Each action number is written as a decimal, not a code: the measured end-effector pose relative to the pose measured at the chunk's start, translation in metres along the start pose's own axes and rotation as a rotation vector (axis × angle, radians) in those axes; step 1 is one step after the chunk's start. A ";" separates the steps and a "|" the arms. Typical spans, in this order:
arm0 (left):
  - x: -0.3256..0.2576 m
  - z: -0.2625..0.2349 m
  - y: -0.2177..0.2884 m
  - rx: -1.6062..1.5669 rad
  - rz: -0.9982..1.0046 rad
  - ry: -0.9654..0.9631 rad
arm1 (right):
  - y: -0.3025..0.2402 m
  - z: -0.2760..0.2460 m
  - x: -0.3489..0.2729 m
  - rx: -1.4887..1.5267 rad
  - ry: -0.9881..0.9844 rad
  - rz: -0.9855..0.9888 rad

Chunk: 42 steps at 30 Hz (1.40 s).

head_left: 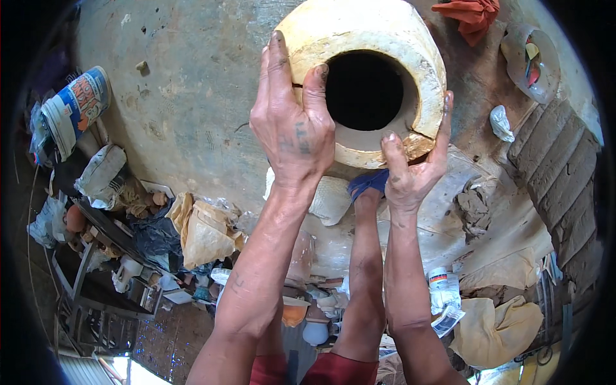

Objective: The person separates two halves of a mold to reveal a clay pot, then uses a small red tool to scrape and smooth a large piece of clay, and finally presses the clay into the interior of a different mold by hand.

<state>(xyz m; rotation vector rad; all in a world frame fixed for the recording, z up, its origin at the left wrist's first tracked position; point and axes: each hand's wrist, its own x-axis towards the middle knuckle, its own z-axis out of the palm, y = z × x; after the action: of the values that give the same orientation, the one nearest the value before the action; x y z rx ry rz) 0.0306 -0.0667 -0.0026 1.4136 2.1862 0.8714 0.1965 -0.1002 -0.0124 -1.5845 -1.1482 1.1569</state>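
A hollow, cream-coloured form [366, 32] is nearest the camera, thick-walled and chalky like plaster, its round mouth turned toward the viewer around a dark interior. Its outer wall is faceted and blotched yellow; a crack crosses the rim at the lower right beside a browner, chipped patch, and a short dark split shows at the left. It sits between both hands, which grip it from opposite sides: the left hand [292, 122] lays its fingers along the outside with the thumb on the rim, and the right hand [417, 173] does the same across from it. Whether the form also rests on the floor [192, 77], a rough, stained grey-green surface, cannot be told. Right of the form are a limp red cloth [471, 16], a crumpled white wad [502, 124] and a bank of ridged, grey-brown slabs [558, 186]. Well to its left lies a tipped cylindrical bucket [80, 106], smooth and blue, white and orange; below left, a creased tan sheet [205, 234].
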 end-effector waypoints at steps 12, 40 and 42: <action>0.006 -0.015 -0.001 -0.045 -0.073 -0.118 | -0.001 0.014 -0.011 0.049 0.050 0.024; 0.053 -0.047 -0.045 -0.432 -0.617 -0.407 | -0.020 -0.048 0.031 -0.167 -0.051 0.311; 0.078 -0.036 -0.052 -0.449 -0.815 -0.447 | -0.015 -0.059 0.063 -0.161 -0.008 0.500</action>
<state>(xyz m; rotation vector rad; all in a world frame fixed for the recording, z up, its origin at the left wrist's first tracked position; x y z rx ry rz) -0.0587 -0.0213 -0.0111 0.3741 1.8020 0.5961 0.2606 -0.0425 0.0020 -2.0676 -0.8880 1.4114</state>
